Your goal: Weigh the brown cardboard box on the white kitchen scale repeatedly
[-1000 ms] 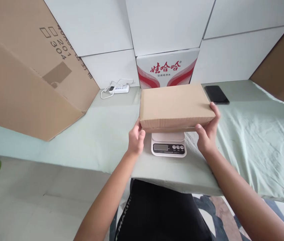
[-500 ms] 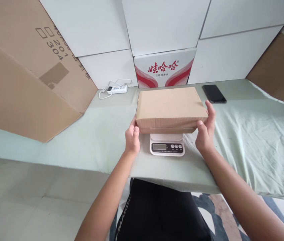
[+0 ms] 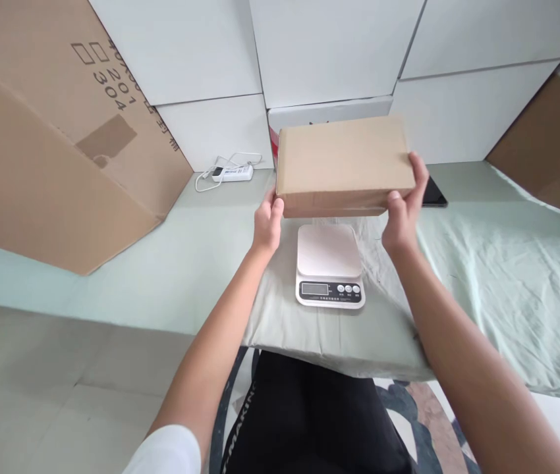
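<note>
A closed brown cardboard box [image 3: 344, 158] is held up between my two hands, behind and above a white kitchen scale [image 3: 329, 253]. My left hand [image 3: 267, 225] is closed on the box's left end, thumb at the near corner. On the right end, my right hand [image 3: 405, 209] grips it, with the thumb on the near face and fingers along the side. The scale's platform is bare, and its grey display and round buttons face me. I cannot make out any digits on the display.
A white power strip with a cable [image 3: 233, 172] lies at the back left. A dark phone [image 3: 434, 193] is partly hidden behind my right hand. Large cartons stand at left [image 3: 62, 164] and right [image 3: 551, 131]. A printed white carton [image 3: 280, 118] stands behind the box.
My hands have raised the cardboard box and moved it away from me, off the scale. The scale's platform now shows, while the box covers most of the printed carton and my right hand part of the phone.
</note>
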{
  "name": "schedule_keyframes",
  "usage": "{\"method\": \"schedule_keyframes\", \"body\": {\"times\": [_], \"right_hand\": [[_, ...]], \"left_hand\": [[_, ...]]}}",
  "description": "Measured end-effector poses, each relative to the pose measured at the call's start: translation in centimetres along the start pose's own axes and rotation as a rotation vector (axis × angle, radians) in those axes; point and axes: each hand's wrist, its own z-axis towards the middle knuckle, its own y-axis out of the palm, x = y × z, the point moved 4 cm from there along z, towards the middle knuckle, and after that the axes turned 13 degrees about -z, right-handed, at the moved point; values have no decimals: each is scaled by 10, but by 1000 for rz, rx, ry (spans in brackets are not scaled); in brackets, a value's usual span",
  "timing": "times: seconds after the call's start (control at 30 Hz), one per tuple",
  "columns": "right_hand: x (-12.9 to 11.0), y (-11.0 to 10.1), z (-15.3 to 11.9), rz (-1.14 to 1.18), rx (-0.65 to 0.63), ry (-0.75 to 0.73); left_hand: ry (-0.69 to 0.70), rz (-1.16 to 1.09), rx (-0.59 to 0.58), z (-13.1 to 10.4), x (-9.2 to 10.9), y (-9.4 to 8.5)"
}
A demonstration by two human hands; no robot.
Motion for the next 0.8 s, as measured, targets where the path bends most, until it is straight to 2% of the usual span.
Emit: {"method": "schedule_keyframes", "body": {"times": [0.1,0.2,0.4,0.67,0.8], "right_hand": [[26,17,-6,-53,21,1],[48,24,-15,-73,-21,37],[63,28,-17,-42,-94,67],[61,30,-16,-35,-167,146],[61,30,-17,-11,-156,187]], "left_hand": [[-95,6,-14,13,-37,-1],[-177,-13,-39,10,-59,-2],[-253,-86,-21,5,-63,-2],[-263,-51,27,4,-70,-6],[-276,-86,48,5,-76,-9]]}}
